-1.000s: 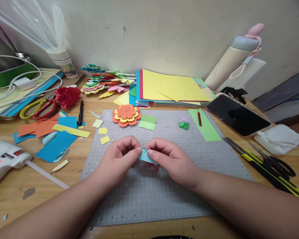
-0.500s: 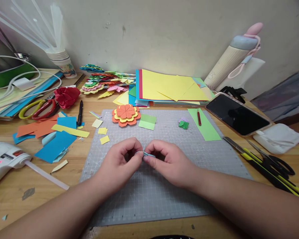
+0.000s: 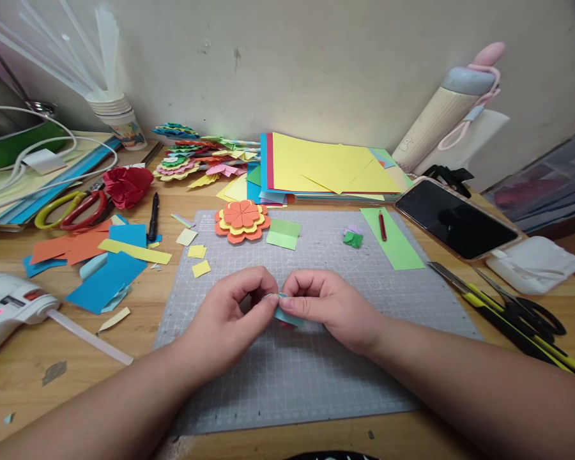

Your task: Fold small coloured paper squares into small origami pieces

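Over the middle of the grey cutting mat, my left hand and my right hand meet at the fingertips. Both pinch a small light-blue piece of paper, mostly covered by the fingers. Its lower part shows beneath my right thumb. Beyond my hands lie a layered orange and yellow paper flower and a creased light-green paper piece. Small yellow paper squares rest to the left of them. A little folded green paper sits farther right.
At left are a glue gun, coloured paper scraps, a black pen and red-and-yellow-handled pliers. A paper stack lies at the back. A phone, a utility knife and black scissors are at right.
The light-blue paper has turned in my fingers, and more of it now shows below my right thumb. My hands stay close together in nearly the same place.
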A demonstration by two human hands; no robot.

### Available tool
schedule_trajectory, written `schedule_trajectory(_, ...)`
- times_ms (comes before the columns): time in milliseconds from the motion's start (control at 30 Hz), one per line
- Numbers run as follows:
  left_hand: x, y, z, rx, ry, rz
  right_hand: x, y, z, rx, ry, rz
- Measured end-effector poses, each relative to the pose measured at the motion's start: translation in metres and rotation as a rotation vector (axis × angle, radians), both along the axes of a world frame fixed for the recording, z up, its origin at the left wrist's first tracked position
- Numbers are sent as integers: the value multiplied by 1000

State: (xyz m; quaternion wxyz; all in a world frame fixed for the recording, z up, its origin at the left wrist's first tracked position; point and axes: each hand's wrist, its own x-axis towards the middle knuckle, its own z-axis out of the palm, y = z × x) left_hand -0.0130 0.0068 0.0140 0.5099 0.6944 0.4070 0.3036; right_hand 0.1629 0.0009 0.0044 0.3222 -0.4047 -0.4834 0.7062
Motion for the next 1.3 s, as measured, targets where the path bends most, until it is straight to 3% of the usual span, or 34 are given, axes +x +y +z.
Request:
schedule_trajectory(400, 0, 3, -5, -266, -178, 89, 0, -1, 0, 163, 20, -39)
schedule_trajectory(767, -1, 3, -5, -221, -202, 40, 2, -2, -2, 274, -21, 1)
schedule_trajectory(1300, 2, -2, -3, -178, -172, 2, -2, -6, -2, 205, 10, -63)
